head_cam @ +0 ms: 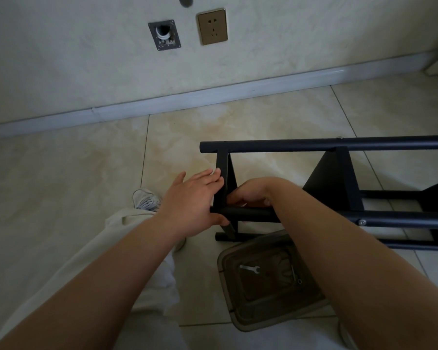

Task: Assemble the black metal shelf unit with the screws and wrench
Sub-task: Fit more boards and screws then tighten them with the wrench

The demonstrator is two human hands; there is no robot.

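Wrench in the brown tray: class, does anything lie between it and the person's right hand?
Yes. The wrench lies in the tray below the shelf frame. The right hand is tucked among the frame's bars, and the lower tube crosses between it and the tray.

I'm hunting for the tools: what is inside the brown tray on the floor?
In the brown tray lies a small silver wrench; a thin metal piece lies near its right side. The right forearm covers the rest of that side.
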